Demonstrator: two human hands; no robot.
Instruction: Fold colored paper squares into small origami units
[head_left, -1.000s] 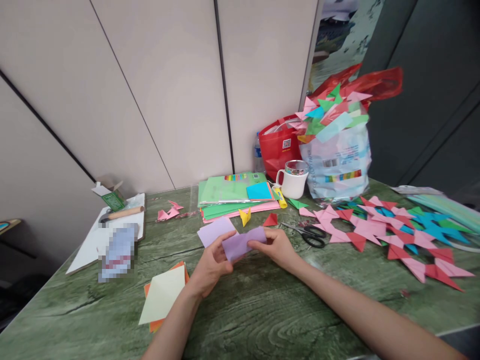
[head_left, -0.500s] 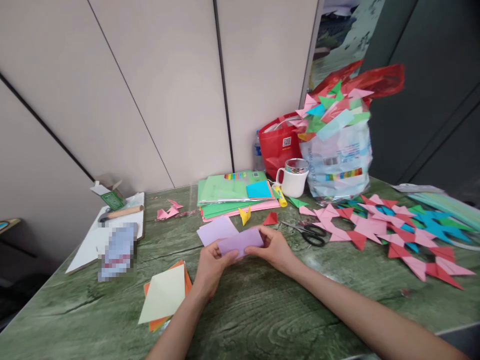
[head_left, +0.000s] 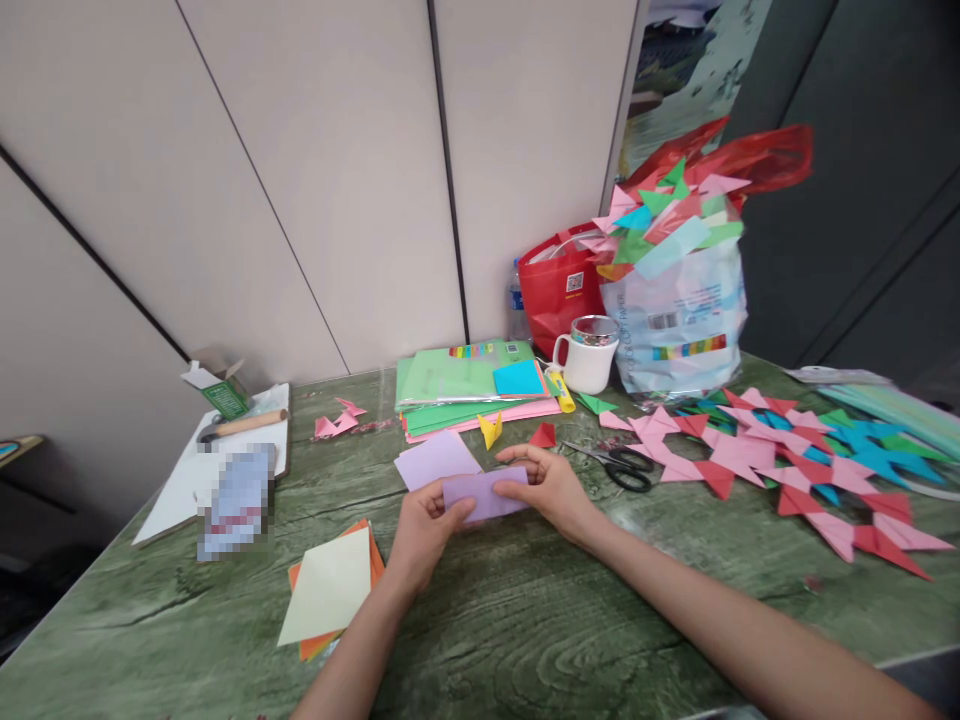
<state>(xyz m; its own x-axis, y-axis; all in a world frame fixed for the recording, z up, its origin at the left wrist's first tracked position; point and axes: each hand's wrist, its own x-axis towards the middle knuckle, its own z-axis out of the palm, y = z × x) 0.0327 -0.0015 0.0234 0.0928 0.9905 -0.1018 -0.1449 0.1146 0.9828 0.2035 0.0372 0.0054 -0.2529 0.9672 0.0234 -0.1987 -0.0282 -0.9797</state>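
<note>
A folded sheet of purple paper (head_left: 487, 496) is held up between both hands over the table, its long side running left to right. My left hand (head_left: 429, 520) pinches its left end, thumb in front. At the other end, my right hand (head_left: 551, 492) grips the sheet with the thumb on its face; the fingers curl behind the top edge. Just behind the left hand lie more light purple sheets (head_left: 436, 458). Nearer me on the left is a stack of cream and orange paper (head_left: 330, 588).
Scissors (head_left: 622, 470) lie right of my hands, beside pink and red folded paper stars (head_left: 739, 455). Behind are packs of coloured paper (head_left: 450, 385), a white mug (head_left: 589, 360), a red bag (head_left: 555, 290) and a full plastic bag (head_left: 675, 320). A hammer (head_left: 244, 425) rests on a white board (head_left: 169, 500).
The purple paper has shifted slightly to the right and tilts less. My right thumb has moved inward along it, and the right fingers have lifted a little behind.
</note>
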